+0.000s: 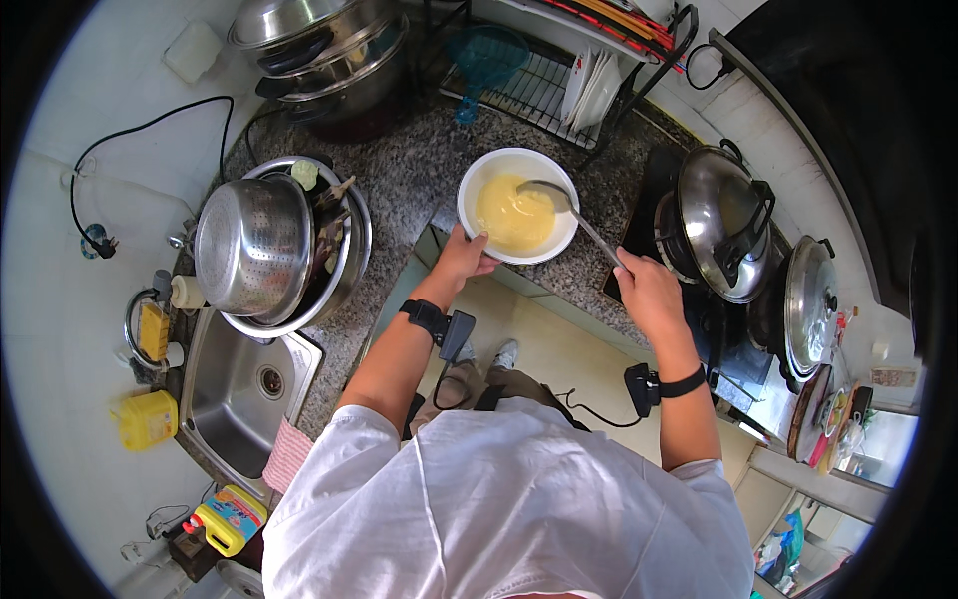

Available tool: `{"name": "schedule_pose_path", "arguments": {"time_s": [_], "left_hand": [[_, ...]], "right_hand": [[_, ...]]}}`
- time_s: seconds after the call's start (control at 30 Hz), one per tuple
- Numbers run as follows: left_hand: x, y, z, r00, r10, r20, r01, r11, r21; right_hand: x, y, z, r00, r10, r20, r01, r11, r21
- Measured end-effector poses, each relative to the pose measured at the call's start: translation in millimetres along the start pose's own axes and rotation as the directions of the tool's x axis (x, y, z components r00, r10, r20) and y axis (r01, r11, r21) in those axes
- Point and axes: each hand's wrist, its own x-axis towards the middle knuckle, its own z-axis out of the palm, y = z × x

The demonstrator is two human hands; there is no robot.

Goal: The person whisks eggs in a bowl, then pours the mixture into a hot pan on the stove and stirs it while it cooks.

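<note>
A white bowl (479, 166) with a thin dark rim stands at the front of the speckled stone counter (419, 161). It holds a smooth pale-yellow liquid (509, 213). My left hand (465, 258) grips the bowl's near-left edge, with the thumb up by the rim and the fingers beneath. In my right hand (650, 288) is the handle of a metal ladle (595, 233). The ladle's head dips into the yellow liquid at the right of the bowl, partly hidden below the surface.
On the left, a perforated metal colander (254, 247) leans in a large metal basin beside the steel sink (239, 374). Right of the bowl, a lidded wok (722, 224) and another lidded pan (808, 311) sit at the stove. Behind stands a wire rack (524, 86) with white plates (595, 90).
</note>
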Motion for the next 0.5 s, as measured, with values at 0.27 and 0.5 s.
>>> {"name": "schedule_pose_path", "arguments": {"time_s": [0.27,0.5], "left_hand": [[3.8,-3.7,0.4,1.000,0.000,0.004,0.001,0.999,-0.053],[3.7,-3.7,-0.1,1.000,-0.014,0.002,0.014,0.999,-0.047]], "right_hand": [[18.9,-4.9,-33.1,0.847,0.048,0.530,-0.226,0.934,0.276],[48.6,-2.7,21.8,0.734,0.058,0.676,-0.516,0.695,0.501]]}}
